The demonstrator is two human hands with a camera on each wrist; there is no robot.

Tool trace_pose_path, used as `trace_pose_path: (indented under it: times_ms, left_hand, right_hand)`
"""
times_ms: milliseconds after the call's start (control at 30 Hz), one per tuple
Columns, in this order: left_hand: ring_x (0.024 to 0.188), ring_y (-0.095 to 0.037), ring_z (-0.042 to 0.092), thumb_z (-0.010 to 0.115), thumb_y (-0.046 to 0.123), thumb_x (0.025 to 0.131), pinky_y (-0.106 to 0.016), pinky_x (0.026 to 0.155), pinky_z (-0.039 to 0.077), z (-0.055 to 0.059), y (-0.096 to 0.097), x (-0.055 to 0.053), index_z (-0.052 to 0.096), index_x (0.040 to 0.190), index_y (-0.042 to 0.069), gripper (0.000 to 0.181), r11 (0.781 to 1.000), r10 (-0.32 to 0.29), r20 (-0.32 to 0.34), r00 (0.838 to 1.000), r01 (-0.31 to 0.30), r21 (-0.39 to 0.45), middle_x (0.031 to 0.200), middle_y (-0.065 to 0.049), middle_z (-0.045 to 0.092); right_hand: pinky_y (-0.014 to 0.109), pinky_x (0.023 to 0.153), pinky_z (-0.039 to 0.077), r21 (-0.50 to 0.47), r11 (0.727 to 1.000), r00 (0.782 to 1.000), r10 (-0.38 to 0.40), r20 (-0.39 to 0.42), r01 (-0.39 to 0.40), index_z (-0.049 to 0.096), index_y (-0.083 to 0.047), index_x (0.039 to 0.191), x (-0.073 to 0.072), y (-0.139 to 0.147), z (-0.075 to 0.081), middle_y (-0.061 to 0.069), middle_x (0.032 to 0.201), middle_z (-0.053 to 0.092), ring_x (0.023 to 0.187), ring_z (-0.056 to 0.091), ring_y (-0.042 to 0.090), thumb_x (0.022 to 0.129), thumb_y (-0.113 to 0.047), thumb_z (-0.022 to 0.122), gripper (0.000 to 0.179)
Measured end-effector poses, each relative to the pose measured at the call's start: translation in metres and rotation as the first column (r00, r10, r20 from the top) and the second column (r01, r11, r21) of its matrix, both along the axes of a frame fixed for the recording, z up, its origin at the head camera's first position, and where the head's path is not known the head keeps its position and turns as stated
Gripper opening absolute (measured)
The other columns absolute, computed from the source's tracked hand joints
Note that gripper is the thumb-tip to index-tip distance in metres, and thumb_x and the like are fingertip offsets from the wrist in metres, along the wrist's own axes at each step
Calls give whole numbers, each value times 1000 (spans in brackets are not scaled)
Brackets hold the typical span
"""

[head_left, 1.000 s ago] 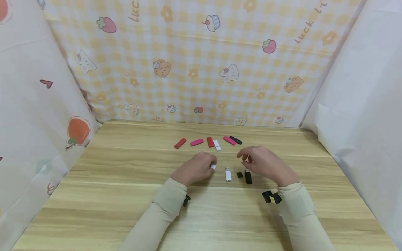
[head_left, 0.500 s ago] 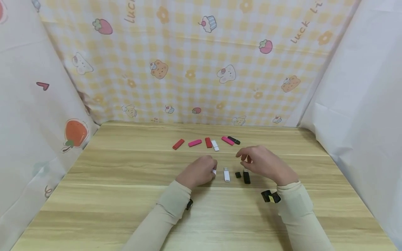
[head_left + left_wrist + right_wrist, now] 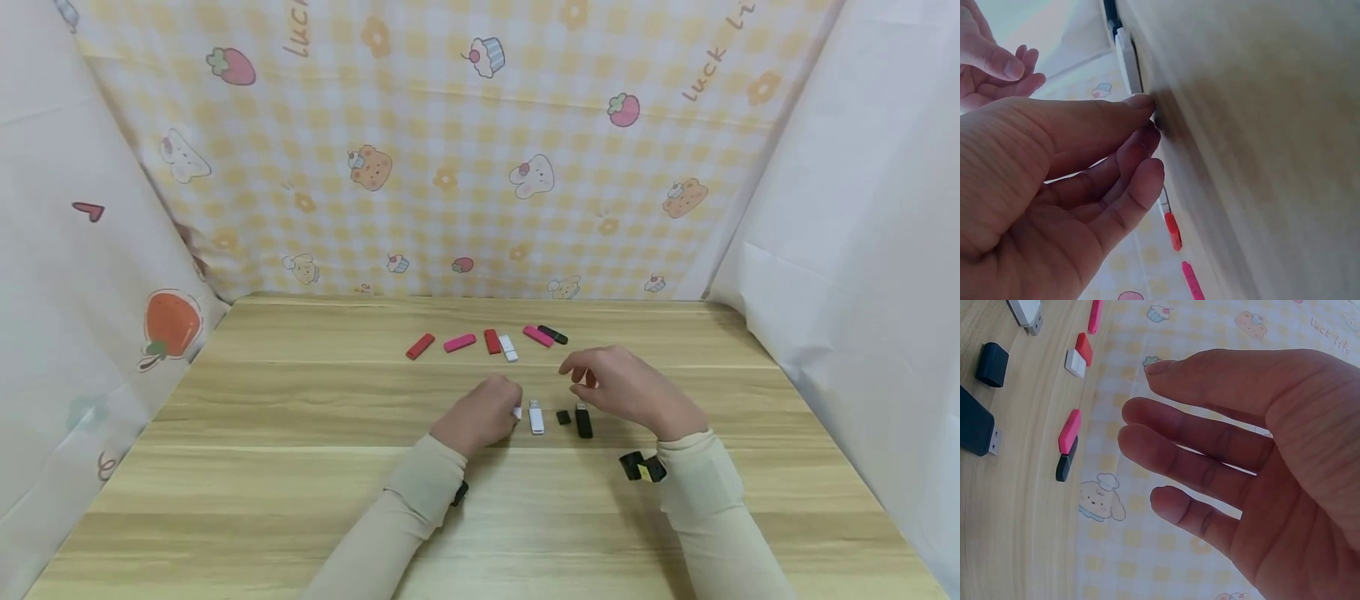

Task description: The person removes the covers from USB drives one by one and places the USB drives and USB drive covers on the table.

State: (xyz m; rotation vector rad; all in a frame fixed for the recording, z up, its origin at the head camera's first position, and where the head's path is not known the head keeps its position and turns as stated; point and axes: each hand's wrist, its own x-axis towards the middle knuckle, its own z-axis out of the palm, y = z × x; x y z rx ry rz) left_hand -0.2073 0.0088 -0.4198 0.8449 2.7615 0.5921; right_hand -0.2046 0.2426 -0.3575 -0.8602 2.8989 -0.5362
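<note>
Left hand (image 3: 480, 414) has brought the white cap (image 3: 517, 412) beside the white drive (image 3: 536, 417).

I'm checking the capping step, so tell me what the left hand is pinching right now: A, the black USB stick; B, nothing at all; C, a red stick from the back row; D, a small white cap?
D: in the head view the left hand pinches a small white cap at its fingertips, beside the uncapped white USB stick.
</note>
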Motion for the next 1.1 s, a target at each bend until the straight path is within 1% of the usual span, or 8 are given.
trace_pose_path:
  times_ms: [167,267,433,600,767,967,1033,1100]
  left_hand:
    - [69,-14,49,65,-7,99,-23,62,41,-2,0,1,72,86,3,19,1000,-10,-23,1000,10,24,77,-3,59]
    - [68,-14,47,64,-8,99,-23,61,40,-2,0,2,72,84,3,20,1000,-11,-29,1000,12,22,75,-2,57]
    - [70,-14,48,65,-7,98,-24,64,43,-3,0,3,71,82,3,20,1000,-20,-60,998,20,-3,76,-2,58]
    - [75,-16,51,66,-4,100,-27,69,45,-2,1,4,71,83,3,20,1000,-14,-66,998,13,-11,80,-3,61]
    - [76,-16,52,67,-2,101,-26,70,46,-3,0,4,74,88,2,15,1000,-10,-64,998,9,-18,83,-4,64]
    - [73,-13,52,72,4,101,-24,66,46,2,-7,3,76,96,4,6,1000,12,-24,1000,-12,-3,82,-2,62]
    - [74,-13,53,73,8,102,-24,67,48,4,-11,2,76,99,4,5,1000,26,-16,1000,-26,-3,85,-3,64]
    - [78,-14,57,73,11,103,-26,72,54,6,-15,1,77,106,3,9,999,41,-10,999,-41,4,93,-5,70]
  right_hand:
    - [28,71,58,1,1000,1000,-2,5,2,78,-5,118,-1,-1,0,-1,93,76,79,66,7,96,-3,76,21]
    - [28,71,59,2,1000,1000,-7,6,7,78,-5,117,-1,-1,-1,-1,92,76,79,67,7,96,-3,76,21]
    - [29,72,59,4,1000,1000,-14,9,14,78,-6,117,-1,-1,-1,-2,92,76,80,67,7,96,-3,77,21]
    - [29,73,59,6,1000,1000,-16,13,16,78,-6,117,-1,-2,0,-1,93,76,81,67,8,96,-3,77,21]
    - [29,73,60,7,1000,1000,-13,15,13,78,-6,117,-1,-2,-1,-1,93,76,81,68,8,96,-4,77,21]
    - [30,74,60,6,1000,1000,-14,20,14,78,-6,117,-2,-1,-2,-2,93,76,82,68,8,97,-4,77,21]
    - [30,74,60,7,1000,1000,-16,19,15,78,-6,118,-2,-1,-3,-2,93,76,83,68,9,97,-5,77,21]
    - [31,75,60,8,1000,1000,-14,18,14,78,-5,118,-2,-1,-3,-1,93,76,83,68,9,97,-5,77,21]
